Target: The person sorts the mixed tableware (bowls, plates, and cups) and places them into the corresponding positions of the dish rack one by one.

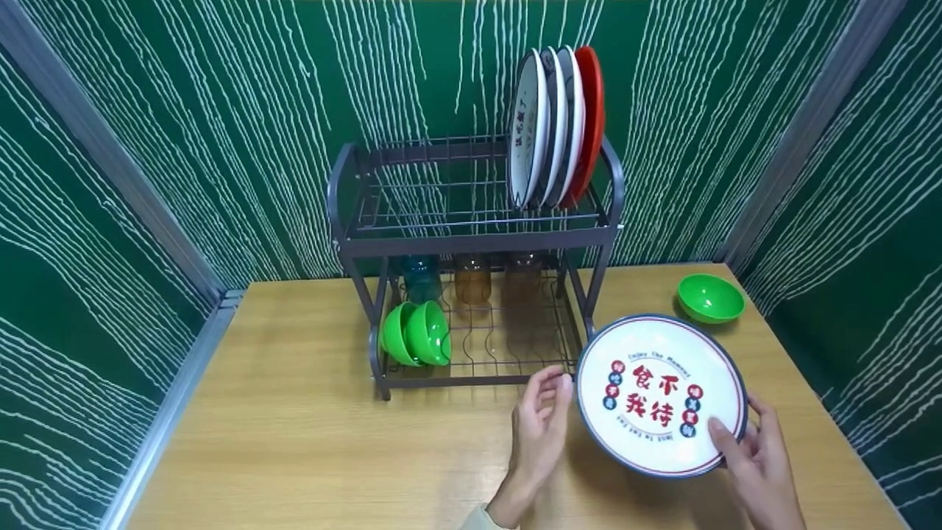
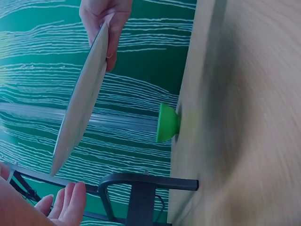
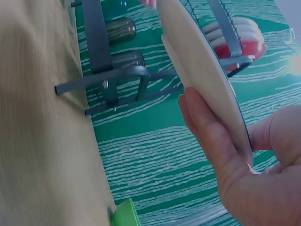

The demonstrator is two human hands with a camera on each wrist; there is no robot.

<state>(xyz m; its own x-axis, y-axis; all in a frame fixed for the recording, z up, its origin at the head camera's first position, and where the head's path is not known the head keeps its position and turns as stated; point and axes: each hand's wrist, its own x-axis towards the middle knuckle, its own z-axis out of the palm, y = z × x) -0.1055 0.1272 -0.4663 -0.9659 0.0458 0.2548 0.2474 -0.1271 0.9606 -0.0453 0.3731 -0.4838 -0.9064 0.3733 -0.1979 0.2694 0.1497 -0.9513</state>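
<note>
A white plate [image 1: 655, 460] with a blue rim and red characters is in the air above the table, its printed face toward the head camera. My right hand [image 1: 762, 456] grips its right edge, thumb on the printed face and fingers behind, as the right wrist view shows on the plate's pale back [image 3: 207, 70]. My left hand [image 1: 541, 434] is beside the plate's left edge with fingers loosely bent. In the left wrist view, a gap separates the left fingers [image 2: 75, 205] from the plate [image 2: 82, 99].
A two-tier dish rack [image 1: 478, 246] stands at the back. Several upright plates [image 1: 526, 132], one a red plate [image 1: 592, 125], fill its upper right. Below are green bowls [image 1: 427, 335], an amber glass [image 1: 472, 283] and other glasses. Another green bowl [image 1: 710, 298] sits at right.
</note>
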